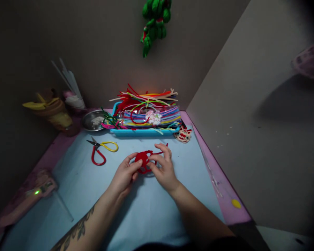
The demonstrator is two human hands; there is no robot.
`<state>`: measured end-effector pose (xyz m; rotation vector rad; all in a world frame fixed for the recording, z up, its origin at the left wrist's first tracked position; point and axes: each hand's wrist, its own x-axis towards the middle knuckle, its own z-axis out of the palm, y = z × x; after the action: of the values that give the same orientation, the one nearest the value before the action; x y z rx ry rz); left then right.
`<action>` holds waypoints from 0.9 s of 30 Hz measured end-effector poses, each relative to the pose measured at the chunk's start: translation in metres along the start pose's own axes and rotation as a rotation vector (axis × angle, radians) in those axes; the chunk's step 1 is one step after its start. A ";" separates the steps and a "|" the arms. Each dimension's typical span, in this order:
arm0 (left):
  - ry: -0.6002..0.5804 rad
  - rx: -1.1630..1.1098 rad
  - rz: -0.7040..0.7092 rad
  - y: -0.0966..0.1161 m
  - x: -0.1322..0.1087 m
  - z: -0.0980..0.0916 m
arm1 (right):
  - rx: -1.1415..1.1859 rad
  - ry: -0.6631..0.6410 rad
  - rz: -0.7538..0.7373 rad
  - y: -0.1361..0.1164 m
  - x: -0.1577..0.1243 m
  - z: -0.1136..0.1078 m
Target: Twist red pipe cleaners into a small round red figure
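A round red piece made of bent pipe cleaner [142, 158], with open loops along its right side, is held over the blue cloth. My left hand [127, 171] grips its left side, thumb on top. The fingers of my right hand [162, 168] pinch the looped right side. A loose red end sticks out past my right fingers toward the upper right. Part of the piece is hidden by my fingertips. Left of my hands lie scissors [96, 148] with one red and one yellow handle, blades apart.
Behind my hands stands a blue tray [146, 132] heaped with colourful pipe cleaners. A metal bowl [94, 121] with small pale bits sits beside it. At left lies a pink glue gun [31, 202] with a green light. A red-and-cream ornament [183, 135] rests right of the tray.
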<state>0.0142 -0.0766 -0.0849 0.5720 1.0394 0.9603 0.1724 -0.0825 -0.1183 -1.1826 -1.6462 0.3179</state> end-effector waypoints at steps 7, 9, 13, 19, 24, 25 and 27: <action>-0.020 0.065 0.024 0.000 0.000 0.000 | -0.075 -0.018 -0.081 0.001 0.003 -0.003; -0.021 0.091 0.044 0.000 0.000 0.000 | -0.072 -0.021 -0.074 0.001 0.003 -0.003; -0.029 0.140 0.056 0.002 -0.002 0.000 | -0.043 -0.039 -0.024 0.000 0.004 -0.003; -0.019 0.179 0.073 0.004 -0.004 0.002 | 0.063 -0.078 0.146 0.000 0.007 -0.005; -0.032 0.260 0.082 0.007 -0.003 0.001 | 0.096 -0.095 0.194 -0.001 0.008 -0.005; -0.040 0.280 0.082 0.007 -0.002 0.001 | 0.097 -0.099 0.199 -0.001 0.008 -0.005; -0.057 0.294 0.080 0.008 -0.001 -0.001 | 0.105 -0.104 0.202 -0.002 0.008 -0.005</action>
<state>0.0102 -0.0741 -0.0789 0.8844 1.1209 0.8605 0.1761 -0.0783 -0.1102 -1.2727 -1.5809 0.5950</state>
